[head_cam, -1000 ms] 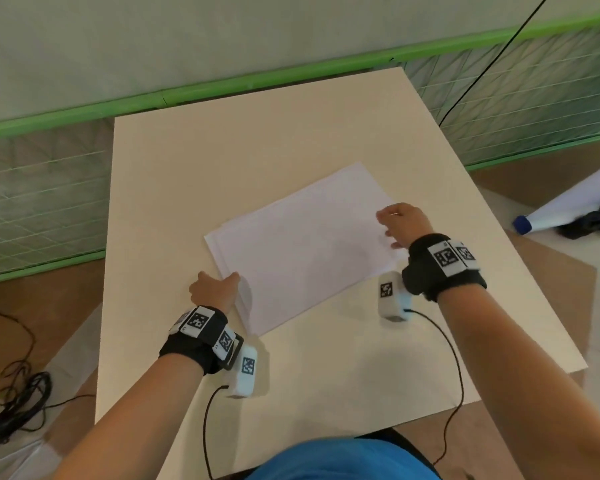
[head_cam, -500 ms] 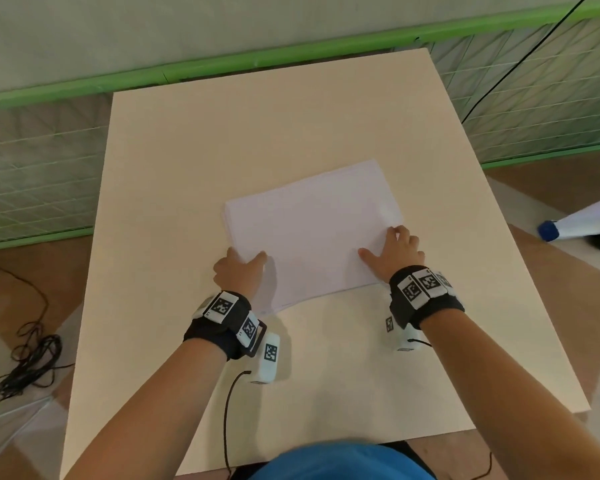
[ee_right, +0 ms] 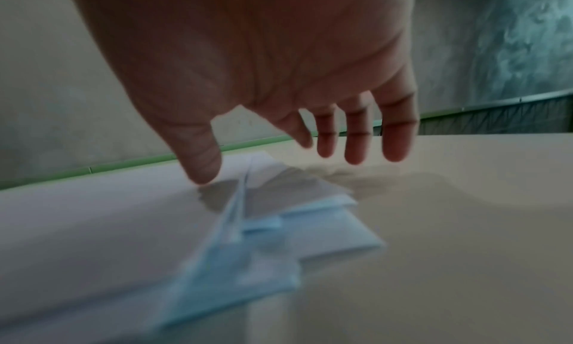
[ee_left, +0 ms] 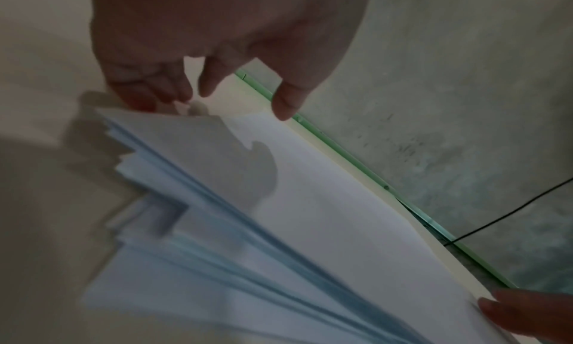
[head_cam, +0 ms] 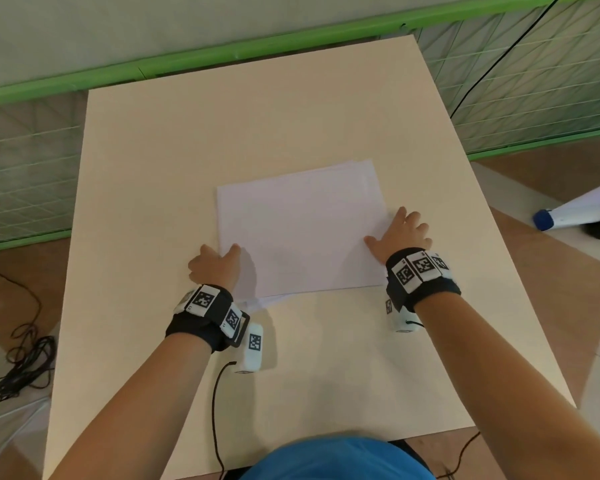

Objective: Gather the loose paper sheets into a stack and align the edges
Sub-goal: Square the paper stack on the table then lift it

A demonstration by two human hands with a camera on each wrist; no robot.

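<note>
Left fingers (ee_left: 280, 104), loosely curled, touch the left edge of the paper stack (head_cam: 302, 233) near its near-left corner; the thumb lies on the top sheet. The left hand (head_cam: 215, 266) grips nothing firmly that the views show. Right fingers (ee_right: 397, 138) are spread and nearly straight, the thumb tip pressing the top sheet at the stack's right edge; the right hand (head_cam: 399, 237) lies flat, partly on paper, partly on the table (head_cam: 187, 150).

The sheets are gathered into one pile at the table's centre, but both wrist views show corners stepped and fanned, several lower sheets jutting out.

Step in hand, as judged: squaring the side edges between the two hands. The next move probably calls for inward pressure from both sides, then the same on the near and far edges.
</note>
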